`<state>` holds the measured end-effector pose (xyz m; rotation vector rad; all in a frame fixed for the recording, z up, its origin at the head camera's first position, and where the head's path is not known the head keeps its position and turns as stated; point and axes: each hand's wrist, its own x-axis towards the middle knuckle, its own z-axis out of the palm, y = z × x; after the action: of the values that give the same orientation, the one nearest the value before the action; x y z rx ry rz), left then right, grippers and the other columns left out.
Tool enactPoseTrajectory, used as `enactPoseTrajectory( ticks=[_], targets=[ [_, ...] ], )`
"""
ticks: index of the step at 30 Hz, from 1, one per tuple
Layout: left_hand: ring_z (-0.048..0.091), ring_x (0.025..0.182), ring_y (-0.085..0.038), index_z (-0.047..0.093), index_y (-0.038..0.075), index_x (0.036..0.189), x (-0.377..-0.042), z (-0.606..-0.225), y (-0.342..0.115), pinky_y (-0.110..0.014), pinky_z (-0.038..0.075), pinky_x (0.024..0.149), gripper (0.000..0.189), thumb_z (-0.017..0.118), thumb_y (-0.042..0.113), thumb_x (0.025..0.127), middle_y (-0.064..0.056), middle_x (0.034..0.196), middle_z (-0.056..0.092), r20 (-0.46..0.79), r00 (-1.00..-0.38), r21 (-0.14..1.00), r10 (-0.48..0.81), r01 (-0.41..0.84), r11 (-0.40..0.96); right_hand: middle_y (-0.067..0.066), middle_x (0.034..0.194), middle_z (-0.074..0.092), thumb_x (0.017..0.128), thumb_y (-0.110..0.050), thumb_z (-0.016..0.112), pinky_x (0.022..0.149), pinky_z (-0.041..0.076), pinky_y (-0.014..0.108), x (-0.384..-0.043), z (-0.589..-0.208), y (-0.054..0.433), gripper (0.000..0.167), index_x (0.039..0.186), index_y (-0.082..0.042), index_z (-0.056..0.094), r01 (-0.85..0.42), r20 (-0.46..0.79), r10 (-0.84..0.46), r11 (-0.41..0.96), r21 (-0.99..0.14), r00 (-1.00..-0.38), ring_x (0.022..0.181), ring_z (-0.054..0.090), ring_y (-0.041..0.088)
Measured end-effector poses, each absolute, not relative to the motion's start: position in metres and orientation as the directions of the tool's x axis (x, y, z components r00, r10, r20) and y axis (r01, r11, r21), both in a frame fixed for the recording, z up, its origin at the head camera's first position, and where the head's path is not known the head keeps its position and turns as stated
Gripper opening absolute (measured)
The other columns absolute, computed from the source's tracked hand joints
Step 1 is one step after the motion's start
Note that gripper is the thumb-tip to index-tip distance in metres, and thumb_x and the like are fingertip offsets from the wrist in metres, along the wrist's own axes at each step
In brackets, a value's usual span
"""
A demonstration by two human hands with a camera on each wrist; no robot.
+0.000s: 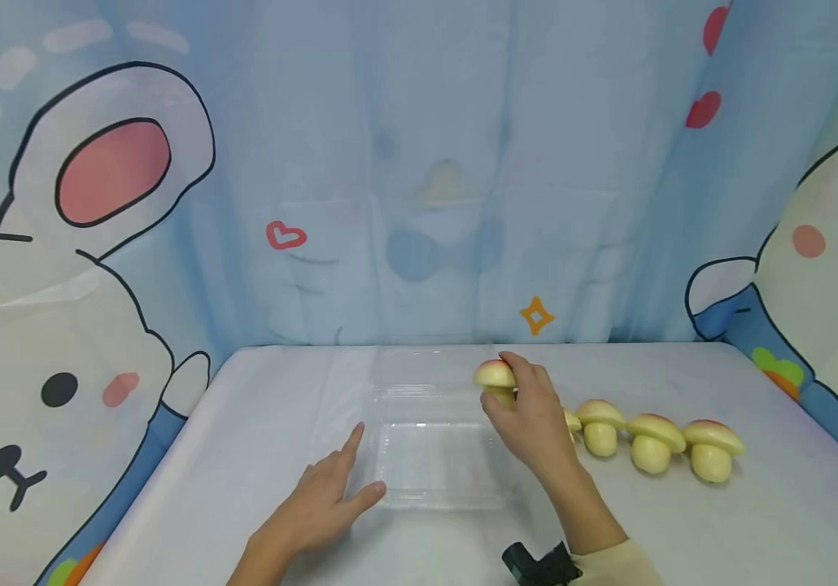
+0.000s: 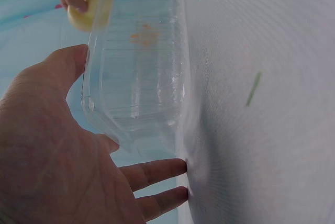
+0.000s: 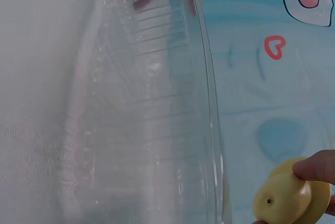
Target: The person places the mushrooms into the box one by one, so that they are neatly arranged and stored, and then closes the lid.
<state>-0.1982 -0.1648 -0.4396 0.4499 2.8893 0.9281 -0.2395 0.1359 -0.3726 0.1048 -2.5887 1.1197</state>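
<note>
White table (image 1: 741, 537), right grip (image 1: 536, 419) pinching 1 mushroom (image 1: 495, 374), left grip (image 1: 324, 498) spread beside clear container (image 1: 437, 464)

Plain cream right sleeve (image 1: 620, 565), blocky black wrist-worn device (image 1: 545, 566)

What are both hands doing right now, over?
Right hand grips smooth red-and-yellow mushroom-shaped piece. Left hand at edge of clear rectangular plastic container. Nothing visible in the way.

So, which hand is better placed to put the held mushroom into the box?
Likely the right hand: it holds that mushroom near the box. The left hand, beside the box, holds none.
</note>
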Motion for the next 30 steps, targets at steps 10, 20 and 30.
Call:
enactPoseTrajectory(
  ticks=[10, 20, 30],
  targets=[
    [0.038, 0.151, -0.041, 0.016, 0.016, 0.168, -0.2, -0.438, -0.164, -0.072, 0.023, 0.118, 0.087, 0.051, 0.061, 0.101, -0.018, 0.163, 0.04, 0.015, -0.954, 0.577, 0.301, 0.254, 0.776, 0.023, 0.145, 0.05, 0.095, -0.022, 0.064, 0.099, 0.048, 0.055, -0.242, -0.376, 0.118, 0.062, 0.153, -0.011, 0.046, -0.22, 0.314, 0.012, 0.689, -0.691, -0.949, 0.118, 0.06, 0.039],
    [0.041, 0.149, -0.041, 0.018, 0.016, 0.167, -0.201, -0.44, -0.164, -0.072, 0.025, 0.117, 0.088, 0.051, 0.062, 0.1, -0.019, 0.161, 0.043, 0.019, -0.956, 0.567, 0.294, 0.252, 0.784, 0.021, 0.141, 0.053, 0.094, -0.019, 0.065, 0.088, 0.052, 0.053, -0.24, -0.386, 0.097, 0.06, 0.152, -0.011, 0.048, -0.243, 0.31, -0.037, 0.71, -0.661, -0.95, 0.106, 0.063, 0.036],
    [0.045, 0.146, -0.043, 0.02, 0.015, 0.167, -0.198, -0.437, -0.161, -0.074, 0.029, 0.114, 0.087, 0.051, 0.061, 0.1, -0.021, 0.158, 0.047, 0.03, -0.956, 0.56, 0.291, 0.257, 0.788, 0.017, 0.139, 0.056, 0.091, -0.016, 0.07, 0.083, 0.053, 0.049, -0.239, -0.396, 0.07, 0.06, 0.149, -0.013, 0.054, -0.267, 0.304, -0.077, 0.705, -0.656, -0.95, 0.099, 0.065, 0.031]
  ],
)
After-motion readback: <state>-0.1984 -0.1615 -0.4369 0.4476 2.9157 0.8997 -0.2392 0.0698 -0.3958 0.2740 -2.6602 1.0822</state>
